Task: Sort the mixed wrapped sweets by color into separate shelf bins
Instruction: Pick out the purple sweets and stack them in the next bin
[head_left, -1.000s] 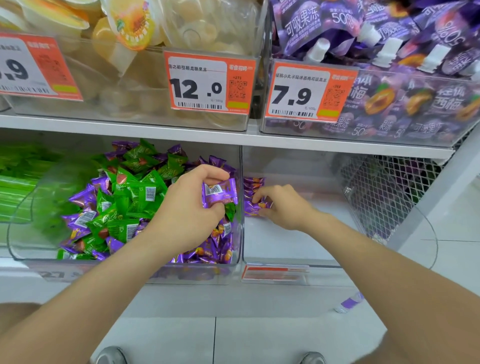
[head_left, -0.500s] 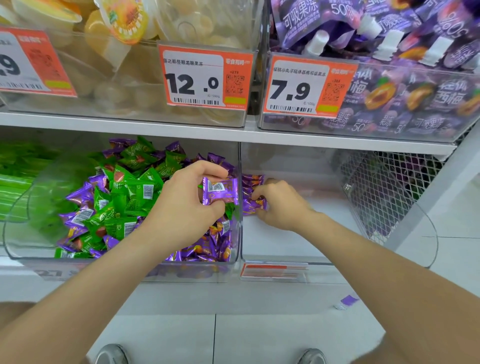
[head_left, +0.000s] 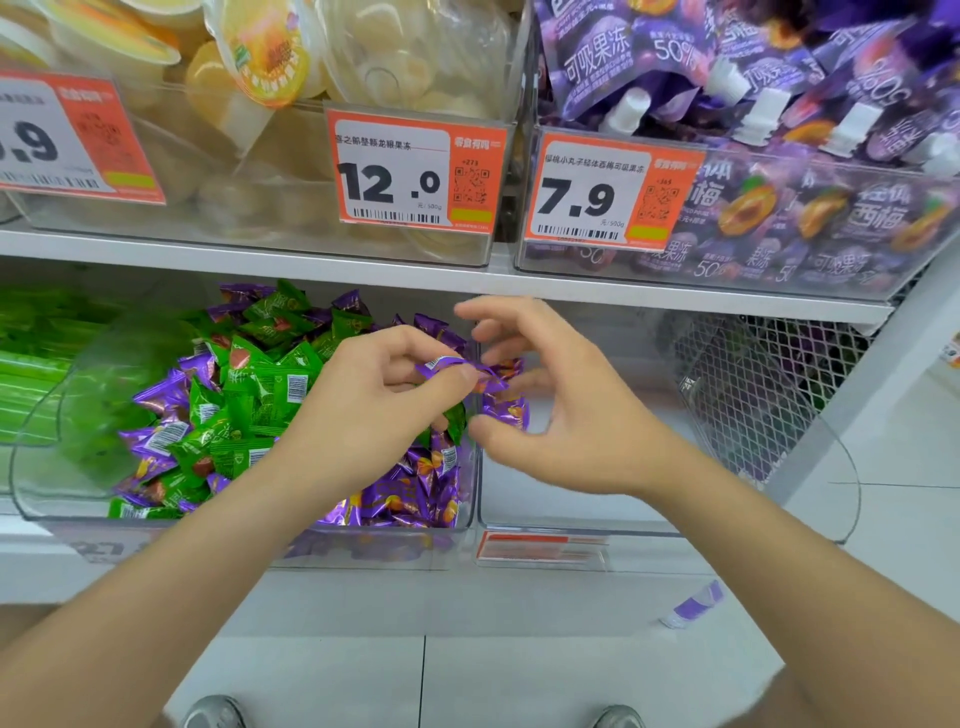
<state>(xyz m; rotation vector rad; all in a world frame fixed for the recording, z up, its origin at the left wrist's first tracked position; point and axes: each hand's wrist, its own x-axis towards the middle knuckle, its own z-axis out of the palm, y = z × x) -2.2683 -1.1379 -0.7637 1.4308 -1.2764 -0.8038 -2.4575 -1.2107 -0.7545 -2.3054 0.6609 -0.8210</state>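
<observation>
My left hand (head_left: 379, 410) pinches a purple sweet (head_left: 441, 365) between thumb and fingertips, over the right wall of the mixed bin (head_left: 470, 499). My right hand (head_left: 566, 415) is just beside it, fingers spread and loose, holding nothing, above a few purple sweets (head_left: 506, 413) in the right-hand bin (head_left: 571, 526). The mixed bin is piled with green and purple sweets (head_left: 244, 410).
</observation>
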